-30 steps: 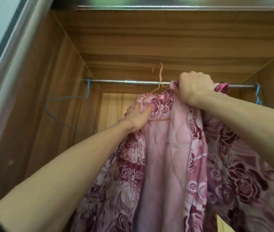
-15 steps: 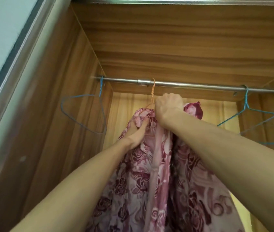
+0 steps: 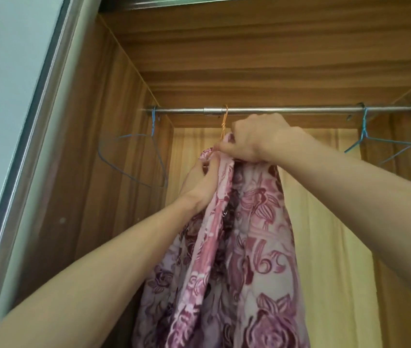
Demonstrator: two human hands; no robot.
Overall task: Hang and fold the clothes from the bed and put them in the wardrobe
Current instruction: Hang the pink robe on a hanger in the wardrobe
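Observation:
A pink quilted garment [image 3: 244, 247] with dark red roses hangs down inside the wooden wardrobe. It sits on an orange wire hanger [image 3: 224, 121] whose hook is over the metal rail [image 3: 287, 110]. My right hand [image 3: 257, 141] is shut on the garment's top just under the hook. My left hand [image 3: 202, 182] grips the fabric's left shoulder a little lower. The hanger's body is hidden by cloth and hands.
An empty blue wire hanger [image 3: 134, 159] hangs at the rail's left end, close to the wardrobe's left wall [image 3: 94, 146]. Two more blue hangers [image 3: 385, 144] hang at the right end. A sliding-door frame [image 3: 31, 121] runs down the left.
The hanger's hook went from held beside the rail to resting over it. Both hands stayed on the garment's top, and the garment now hangs narrower and straighter.

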